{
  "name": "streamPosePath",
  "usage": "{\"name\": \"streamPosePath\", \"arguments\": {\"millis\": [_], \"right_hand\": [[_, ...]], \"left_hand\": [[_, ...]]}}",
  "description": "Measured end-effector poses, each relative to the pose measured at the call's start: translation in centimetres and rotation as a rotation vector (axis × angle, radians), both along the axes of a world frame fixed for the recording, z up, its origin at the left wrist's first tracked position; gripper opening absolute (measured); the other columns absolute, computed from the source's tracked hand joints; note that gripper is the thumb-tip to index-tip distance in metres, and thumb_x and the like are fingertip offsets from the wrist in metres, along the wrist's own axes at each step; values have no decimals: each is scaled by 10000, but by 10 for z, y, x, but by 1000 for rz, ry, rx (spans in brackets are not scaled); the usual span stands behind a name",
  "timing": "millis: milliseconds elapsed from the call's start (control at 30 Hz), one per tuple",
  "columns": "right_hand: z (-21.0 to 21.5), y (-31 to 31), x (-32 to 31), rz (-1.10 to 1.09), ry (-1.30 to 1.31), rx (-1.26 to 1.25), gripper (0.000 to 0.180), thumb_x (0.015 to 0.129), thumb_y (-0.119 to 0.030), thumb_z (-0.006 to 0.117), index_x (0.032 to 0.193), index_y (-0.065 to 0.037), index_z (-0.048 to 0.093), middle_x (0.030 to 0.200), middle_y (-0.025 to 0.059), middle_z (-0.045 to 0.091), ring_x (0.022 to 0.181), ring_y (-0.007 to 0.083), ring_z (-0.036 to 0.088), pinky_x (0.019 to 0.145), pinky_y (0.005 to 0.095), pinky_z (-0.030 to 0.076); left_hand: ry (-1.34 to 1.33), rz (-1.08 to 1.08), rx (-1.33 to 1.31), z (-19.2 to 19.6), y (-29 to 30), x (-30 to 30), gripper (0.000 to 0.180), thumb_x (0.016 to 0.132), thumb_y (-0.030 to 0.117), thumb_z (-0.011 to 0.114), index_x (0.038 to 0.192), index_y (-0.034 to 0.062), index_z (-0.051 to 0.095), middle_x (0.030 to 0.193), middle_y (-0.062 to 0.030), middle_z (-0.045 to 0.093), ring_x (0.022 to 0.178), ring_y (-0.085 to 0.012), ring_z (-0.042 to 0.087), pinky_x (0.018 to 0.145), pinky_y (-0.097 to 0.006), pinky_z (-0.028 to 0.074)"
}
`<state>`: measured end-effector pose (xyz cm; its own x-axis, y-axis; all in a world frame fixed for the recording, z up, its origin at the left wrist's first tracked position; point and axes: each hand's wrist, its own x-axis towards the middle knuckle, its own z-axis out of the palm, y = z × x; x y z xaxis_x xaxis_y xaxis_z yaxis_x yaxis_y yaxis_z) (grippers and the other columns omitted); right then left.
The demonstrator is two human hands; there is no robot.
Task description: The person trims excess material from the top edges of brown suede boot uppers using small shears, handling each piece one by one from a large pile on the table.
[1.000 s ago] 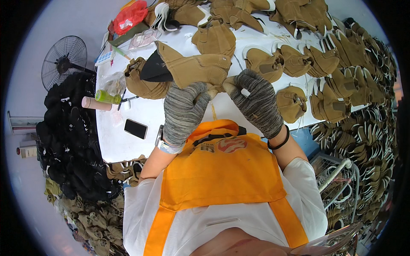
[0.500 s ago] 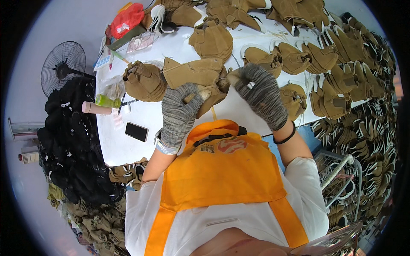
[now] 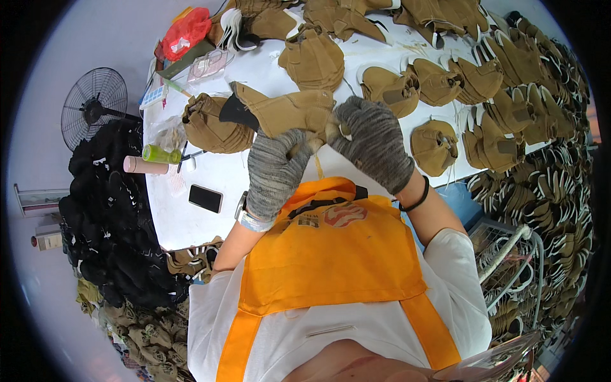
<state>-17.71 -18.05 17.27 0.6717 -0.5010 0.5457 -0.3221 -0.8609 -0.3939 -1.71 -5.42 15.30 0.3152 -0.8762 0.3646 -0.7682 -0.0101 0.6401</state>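
Both gloved hands, left hand (image 3: 275,169) and right hand (image 3: 375,146), clamped on tan boot upper (image 3: 286,111) held above white table (image 3: 210,223); thick knit gloves may let it slip onto the stacked uppers (image 3: 207,124).

Both gloved hands meet at upper centre of the frame: left hand (image 3: 275,169) and right hand (image 3: 375,143), fingers curled shut, forearms rising from below.

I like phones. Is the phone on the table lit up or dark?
Dark. The phone lies flat on the white table, left of the left hand, and its screen shows plain black.
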Motion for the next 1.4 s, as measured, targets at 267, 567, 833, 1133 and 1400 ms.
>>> {"name": "streamPosePath", "arguments": {"millis": [267, 567, 833, 1133, 1400], "right_hand": [[-13, -52, -20, -50, -36, 421, 255, 838, -236, 628, 919, 5, 628, 878, 166, 632, 830, 340, 612, 760, 424, 494], [-169, -65, -70, -177, 962, 285, 282, 868, -304, 571, 1036, -96, 659, 916, 163, 643, 905, 334, 625, 765, 440, 506], [-285, -69, -61, -495, 790, 260, 255, 834, -293, 601, 1052, -161, 613, 982, 83, 645, 966, 283, 621, 824, 455, 447], [-263, -60, -64, -568, 877, 249, 262, 772, -313, 660, 1011, -205, 660, 1069, 62, 584, 1058, 269, 552, 854, 484, 403], [-256, -63, -50, -508, 770, 315, 196, 789, -270, 672, 929, -134, 649, 1070, 97, 581, 1020, 302, 566, 838, 489, 422]], "left_hand": [[588, -45, -3, 20, 3, -7, 228, 810, 192, 755, 945, 18, 697, 872, -51, 682, 821, -144, 605, 765, -272, 474], [992, 4, -72, 12, 16, 19, 241, 808, 188, 753, 976, 28, 689, 931, -36, 666, 857, -127, 609, 776, -254, 497], [1048, 24, -110, 16, 16, 19, 259, 795, 194, 770, 981, 30, 694, 955, -43, 678, 861, -130, 616, 792, -263, 503], [956, 124, -258, 16, 17, 9, 213, 810, 124, 749, 997, 33, 702, 967, -54, 685, 868, -136, 627, 812, -273, 514], [847, 187, -281, 11, 7, 2, 173, 824, 125, 747, 955, 31, 684, 928, -37, 665, 831, -112, 597, 763, -258, 493]]}}
